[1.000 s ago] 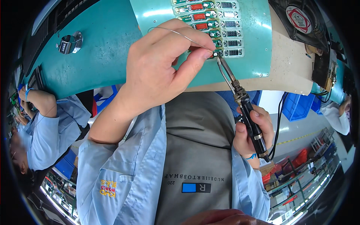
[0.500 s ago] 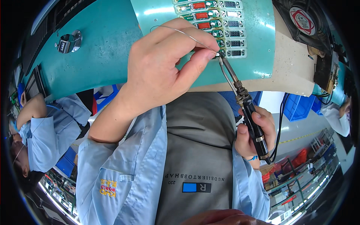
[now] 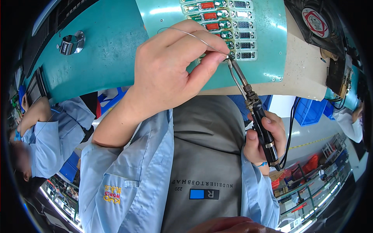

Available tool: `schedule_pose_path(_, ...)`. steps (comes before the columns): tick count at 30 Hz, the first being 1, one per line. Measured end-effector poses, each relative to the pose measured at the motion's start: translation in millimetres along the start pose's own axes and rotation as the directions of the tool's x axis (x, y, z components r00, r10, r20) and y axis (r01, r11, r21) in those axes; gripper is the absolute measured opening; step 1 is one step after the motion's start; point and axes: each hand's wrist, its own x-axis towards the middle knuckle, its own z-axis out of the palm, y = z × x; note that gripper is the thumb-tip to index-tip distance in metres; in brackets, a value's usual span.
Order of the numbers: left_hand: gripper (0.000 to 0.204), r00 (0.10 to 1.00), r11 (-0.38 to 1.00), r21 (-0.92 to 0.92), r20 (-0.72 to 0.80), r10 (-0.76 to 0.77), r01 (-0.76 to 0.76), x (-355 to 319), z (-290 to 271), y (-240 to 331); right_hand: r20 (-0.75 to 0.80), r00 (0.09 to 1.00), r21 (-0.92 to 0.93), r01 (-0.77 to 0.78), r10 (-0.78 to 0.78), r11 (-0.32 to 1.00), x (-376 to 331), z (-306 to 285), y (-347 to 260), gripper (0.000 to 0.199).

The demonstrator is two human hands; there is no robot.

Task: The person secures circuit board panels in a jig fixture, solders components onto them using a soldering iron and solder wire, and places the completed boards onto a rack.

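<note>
Electronics assembly workshop, teal workbench (image 3: 108, 50), rows of small circuit boards (image 3: 229, 23), soldering iron (image 3: 256, 112), blue-coated co-worker (image 3: 46, 136) nearby

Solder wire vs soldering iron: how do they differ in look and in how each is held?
The solder wire is a thin, bare silver strand, pinched between fingertips of the left hand; the soldering iron is a thick black-handled tool with a metal tip, gripped in the fist of the right hand. The wire curves loosely; the iron is rigid and straight. Both ends meet at the same spot on the circuit board panel.

Shiny metal solder wire (image 3: 194, 37); black plastic iron handle (image 3: 264, 132); glossy teal bench (image 3: 108, 50).
</note>
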Motion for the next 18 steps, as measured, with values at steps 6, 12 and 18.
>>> schedule_pose_path(6,0.017,1.0,1.0,-0.005,-0.011,0.016,-0.016,0.6,-2.0,-1.5,-0.036,0.996,0.048,0.082,-0.08,0.995,-9.1,-4.0,8.0,0.04)
schedule_pose_path(12,0.015,1.0,1.0,-0.018,0.001,0.017,-0.017,1.9,-4.1,-0.4,-0.117,0.983,0.084,0.155,-0.145,0.984,-12.6,-7.6,12.1,0.044)
schedule_pose_path(18,0.015,1.0,0.999,-0.031,-0.003,-0.006,0.005,-5.2,-6.6,-0.9,-0.173,0.976,0.185,0.162,-0.13,0.969,-17.6,-11.0,16.7,0.044)
